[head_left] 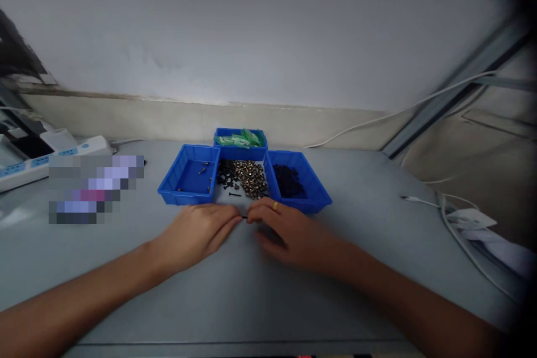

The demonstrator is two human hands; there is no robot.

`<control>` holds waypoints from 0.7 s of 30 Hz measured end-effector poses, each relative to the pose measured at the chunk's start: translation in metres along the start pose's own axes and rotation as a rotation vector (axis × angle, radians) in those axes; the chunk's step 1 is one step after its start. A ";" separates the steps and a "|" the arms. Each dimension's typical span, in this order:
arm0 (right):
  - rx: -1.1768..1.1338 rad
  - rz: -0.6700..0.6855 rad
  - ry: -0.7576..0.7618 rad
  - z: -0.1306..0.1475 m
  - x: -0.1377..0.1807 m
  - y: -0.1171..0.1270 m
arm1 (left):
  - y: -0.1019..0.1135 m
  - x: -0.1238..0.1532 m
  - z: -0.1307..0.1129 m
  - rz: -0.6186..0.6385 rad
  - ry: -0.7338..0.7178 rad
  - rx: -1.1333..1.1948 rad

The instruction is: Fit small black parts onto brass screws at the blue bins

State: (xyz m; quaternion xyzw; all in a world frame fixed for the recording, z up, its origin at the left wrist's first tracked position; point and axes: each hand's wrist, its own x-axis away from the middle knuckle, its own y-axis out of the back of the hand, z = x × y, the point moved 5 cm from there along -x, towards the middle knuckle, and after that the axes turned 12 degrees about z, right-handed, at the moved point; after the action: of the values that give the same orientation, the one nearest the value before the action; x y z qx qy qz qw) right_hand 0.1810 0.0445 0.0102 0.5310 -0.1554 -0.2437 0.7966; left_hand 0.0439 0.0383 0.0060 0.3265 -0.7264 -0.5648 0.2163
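Observation:
My left hand (197, 232) and my right hand (279, 229) rest on the grey table (251, 291), fingertips meeting over a small black screw (244, 216) that both pinch. My right hand wears a gold ring. Just beyond my fingers lies a loose pile of mixed black and brass screws (243, 178) on the table. To its left stands a blue tray (188, 182) with a few screws in it. To its right a blue tray (300, 187) holds dark parts. Behind the pile a third blue tray (240, 151) holds green plastic pieces.
A white power strip (46, 159) lies at the far left beside a blurred-out object (92, 187). White cables and a charger (465, 215) trail along the right edge. A pale wall rises behind the table.

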 end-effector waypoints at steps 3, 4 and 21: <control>0.087 0.061 0.098 0.004 0.000 -0.002 | 0.000 -0.001 0.002 0.022 0.021 0.057; 0.110 0.068 0.108 0.004 0.000 -0.003 | 0.000 -0.001 0.002 0.028 0.028 0.064; 0.341 -0.281 -0.306 -0.049 0.012 0.045 | -0.008 -0.006 0.013 0.103 0.264 -0.328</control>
State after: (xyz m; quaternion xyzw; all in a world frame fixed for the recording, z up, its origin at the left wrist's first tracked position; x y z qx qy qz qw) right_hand 0.2257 0.0902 0.0327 0.6308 -0.2376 -0.3999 0.6210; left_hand 0.0407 0.0502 -0.0054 0.3205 -0.6058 -0.6161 0.3883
